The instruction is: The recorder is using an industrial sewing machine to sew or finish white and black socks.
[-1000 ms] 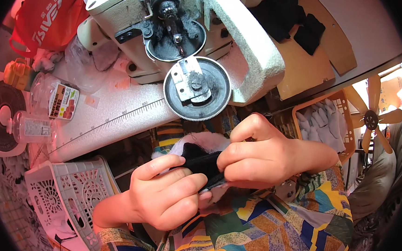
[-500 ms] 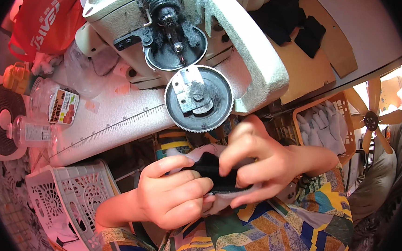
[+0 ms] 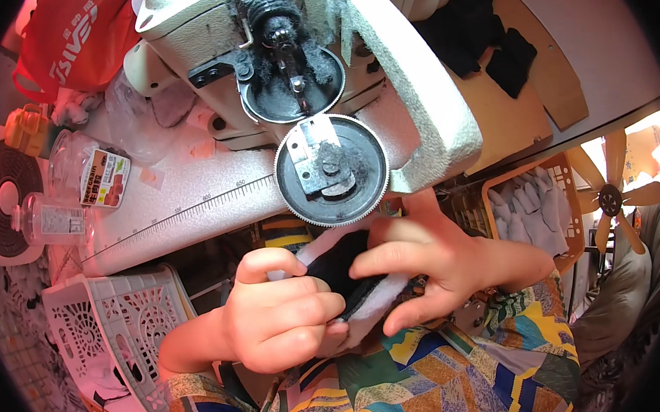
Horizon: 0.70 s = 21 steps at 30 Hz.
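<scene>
Below the cream machine (image 3: pixel 190 12) and its toothed disc (image 3: pixel 331 172), I have a soft piece with a black inside (image 3: pixel 336 279) and a pale pink-white fluffy edge (image 3: pixel 368 312). My left hand (image 3: pixel 284 314) has its fingers curled round the piece's left side, gripping it. My right hand (image 3: pixel 426 259) is spread over the right side, one finger reaching onto the black inside and the thumb apart, lower down. The piece's upper end lies just under the disc's front edge, partly hidden.
Left: red bag (image 3: pixel 71 19), plastic jars (image 3: pixel 61 219), round dark-centred object (image 3: pixel 4 210), white openwork basket (image 3: pixel 93 312). Right: black pieces (image 3: pixel 512 62) on tan board (image 3: pixel 535 121), orange basket (image 3: pixel 574 223) of pale fabric pieces, fan (image 3: pixel 610 201). A ruler-marked metal bed (image 3: pixel 185 200) fronts the machine.
My right hand has loosened from a curled pinch to spread fingers. The piece has opened out and tilted, showing more pale edge. The machine sits lower in the picture.
</scene>
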Available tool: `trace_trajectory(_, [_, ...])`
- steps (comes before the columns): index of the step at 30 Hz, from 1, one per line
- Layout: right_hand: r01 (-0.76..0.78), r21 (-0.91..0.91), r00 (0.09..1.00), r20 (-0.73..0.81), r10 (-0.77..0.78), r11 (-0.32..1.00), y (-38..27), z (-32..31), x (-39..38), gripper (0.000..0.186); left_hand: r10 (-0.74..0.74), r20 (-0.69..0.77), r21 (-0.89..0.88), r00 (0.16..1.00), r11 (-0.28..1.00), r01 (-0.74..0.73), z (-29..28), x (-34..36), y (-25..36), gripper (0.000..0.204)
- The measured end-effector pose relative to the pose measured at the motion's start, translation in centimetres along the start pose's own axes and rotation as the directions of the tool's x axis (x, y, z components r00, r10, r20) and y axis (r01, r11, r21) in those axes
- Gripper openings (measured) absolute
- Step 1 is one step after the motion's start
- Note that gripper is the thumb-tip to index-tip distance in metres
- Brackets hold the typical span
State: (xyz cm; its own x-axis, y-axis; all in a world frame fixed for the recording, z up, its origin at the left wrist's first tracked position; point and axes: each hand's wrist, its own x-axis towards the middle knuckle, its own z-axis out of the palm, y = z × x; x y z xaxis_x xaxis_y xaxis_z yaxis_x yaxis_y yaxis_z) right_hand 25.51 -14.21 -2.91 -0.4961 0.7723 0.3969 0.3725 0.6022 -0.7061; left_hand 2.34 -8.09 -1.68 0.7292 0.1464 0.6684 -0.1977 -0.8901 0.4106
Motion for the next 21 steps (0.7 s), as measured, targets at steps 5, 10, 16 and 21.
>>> trace_trajectory(5, [-0.074, 0.020, 0.997, -0.006, 0.074, 0.997, -0.8, 0.6, -0.7, 0.033, 0.019, 0.007, 0.038, 1.000, 0.999, -0.019, -0.1, 0.1, -0.2, 0.028])
trace_trajectory(10, [-0.074, -0.037, 0.997, -0.037, 0.073, 0.997, -1.0, -0.3, -0.4, 0.019, -0.063, -0.009, 0.072, 0.998, 0.995, 0.064, 0.1, -0.1, -0.5, 0.029])
trace_trajectory(16, [-0.181, 0.025, 0.968, -0.174, 0.183, 0.983, 3.3, 0.6, -0.5, 0.023, -0.115, -0.009, 0.193, 0.993, 0.975, 0.114, 0.4, -0.2, -3.5, 0.022])
trace_trajectory(21, [-0.077, 0.058, 0.944, -0.318, 0.091, 0.995, 6.4, -1.5, 3.3, 0.021, -0.232, -0.193, 0.166, 0.953, 0.950, 0.265, -0.7, 0.9, -6.8, 0.020])
